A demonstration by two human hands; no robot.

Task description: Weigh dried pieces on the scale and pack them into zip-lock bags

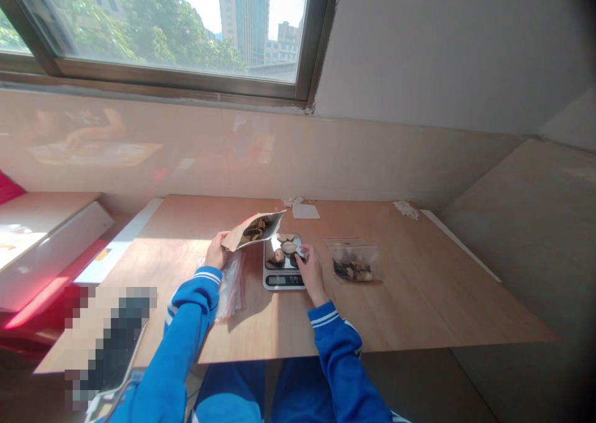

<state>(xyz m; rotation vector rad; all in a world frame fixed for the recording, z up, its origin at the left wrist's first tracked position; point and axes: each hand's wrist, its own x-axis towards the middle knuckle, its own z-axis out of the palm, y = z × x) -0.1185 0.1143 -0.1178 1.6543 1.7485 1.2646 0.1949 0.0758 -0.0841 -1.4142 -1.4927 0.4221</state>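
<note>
My left hand (215, 251) grips a brown paper pouch (251, 230), tilted with its open mouth toward a small digital kitchen scale (283, 279). Dark dried pieces show inside the pouch. A few dried pieces (285, 253) lie on the scale's shiny platform. My right hand (311, 270) rests at the scale's right edge, its fingers pinched on one dark piece on the platform. Both arms wear blue sleeves with white stripes.
A clear zip bag (354, 263) with dark dried pieces lies right of the scale. Empty clear bags (231, 287) lie under my left forearm. White paper scraps (305, 210) and a crumpled tissue (406, 209) sit near the wall. The wooden board (419, 305) ends close to my knees.
</note>
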